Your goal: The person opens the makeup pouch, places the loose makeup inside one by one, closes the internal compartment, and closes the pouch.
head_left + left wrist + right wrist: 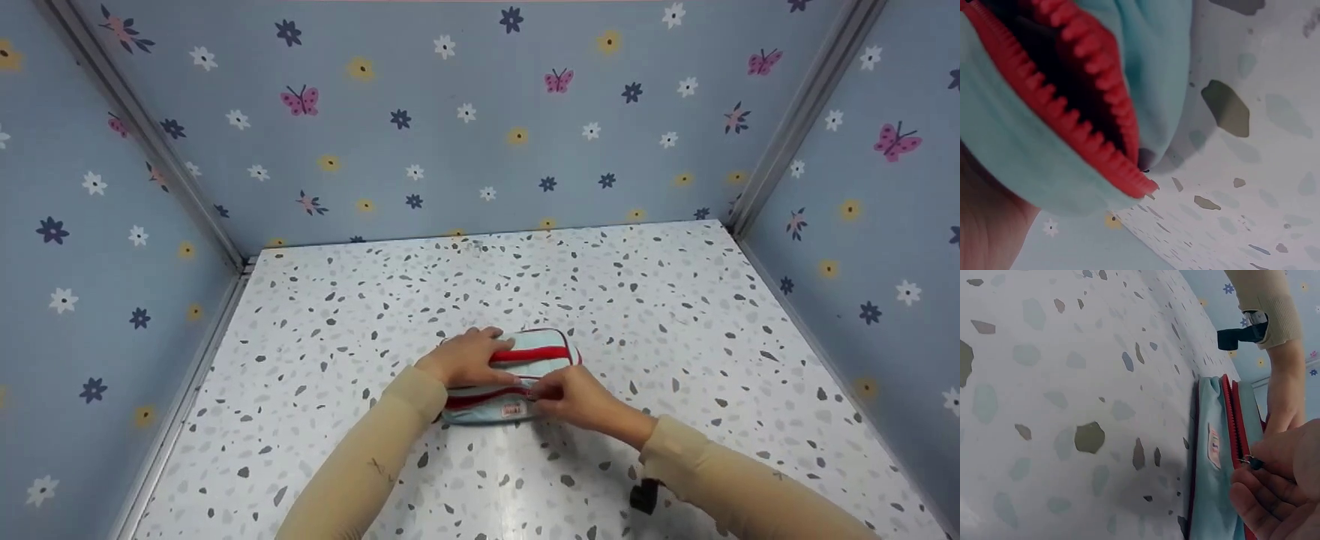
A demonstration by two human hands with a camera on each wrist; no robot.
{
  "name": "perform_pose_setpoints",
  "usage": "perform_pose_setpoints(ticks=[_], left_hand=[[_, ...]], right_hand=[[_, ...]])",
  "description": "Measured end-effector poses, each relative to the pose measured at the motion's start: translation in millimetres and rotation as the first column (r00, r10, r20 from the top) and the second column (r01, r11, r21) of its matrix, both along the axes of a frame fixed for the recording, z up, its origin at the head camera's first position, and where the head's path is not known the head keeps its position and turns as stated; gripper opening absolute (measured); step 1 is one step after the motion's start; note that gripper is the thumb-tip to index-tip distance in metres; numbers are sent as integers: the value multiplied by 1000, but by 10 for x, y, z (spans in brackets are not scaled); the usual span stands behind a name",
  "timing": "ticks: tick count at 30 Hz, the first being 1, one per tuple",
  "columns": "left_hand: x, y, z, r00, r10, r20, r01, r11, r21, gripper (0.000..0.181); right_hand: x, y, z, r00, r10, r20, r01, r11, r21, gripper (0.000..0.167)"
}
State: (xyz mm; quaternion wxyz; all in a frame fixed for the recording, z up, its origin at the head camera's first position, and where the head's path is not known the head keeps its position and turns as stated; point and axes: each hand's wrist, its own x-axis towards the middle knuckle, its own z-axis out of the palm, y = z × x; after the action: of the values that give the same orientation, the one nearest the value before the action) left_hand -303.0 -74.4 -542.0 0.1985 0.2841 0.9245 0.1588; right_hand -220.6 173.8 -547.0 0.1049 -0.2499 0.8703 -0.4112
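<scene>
A light blue zip pouch [487, 414] with red trim and a red strap [538, 354] lies on the speckled surface. My left hand [469, 356] rests on its top, fingers spread over the left part. At the front of the pouch my right hand [574, 397] pinches the zipper pull [1253, 462] between thumb and finger. In the left wrist view the red zipper [1092, 50] gapes at its left end, with a dark inside; what the pouch contains is not visible. A small pale label [1214, 445] is on the front side.
The white speckled tabletop [360, 300] spreads around the pouch. Blue panels [450, 112] printed with flowers and butterflies stand at the back and both sides, with grey metal edging [795, 120] at the corners. A black strap piece [643, 496] hangs below the right sleeve.
</scene>
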Motion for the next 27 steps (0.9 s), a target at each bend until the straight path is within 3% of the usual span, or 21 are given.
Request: perform_pose_setpoints(ticks=[6, 12, 17, 20, 27], left_hand=[[24, -66, 21, 999, -16, -31, 16, 1000, -13, 93], [63, -160, 61, 996, -52, -74, 50, 998, -26, 93], [126, -237, 85, 992, -80, -99, 77, 996, -36, 95], [141, -288, 84, 992, -75, -102, 71, 997, -39, 94], [73, -346, 39, 982, -17, -187, 8, 999, -47, 85]], right_hand=[[-203, 189, 189, 997, -27, -73, 31, 998, 62, 19], [-484, 312, 245, 981, 105, -161, -62, 967, 247, 49], [-663, 323, 183, 980, 183, -84, -140, 918, 370, 76], [-737, 285, 133, 973, 224, -46, -188, 897, 399, 83], [-847, 217, 64, 985, 170, -8, -156, 921, 357, 79]])
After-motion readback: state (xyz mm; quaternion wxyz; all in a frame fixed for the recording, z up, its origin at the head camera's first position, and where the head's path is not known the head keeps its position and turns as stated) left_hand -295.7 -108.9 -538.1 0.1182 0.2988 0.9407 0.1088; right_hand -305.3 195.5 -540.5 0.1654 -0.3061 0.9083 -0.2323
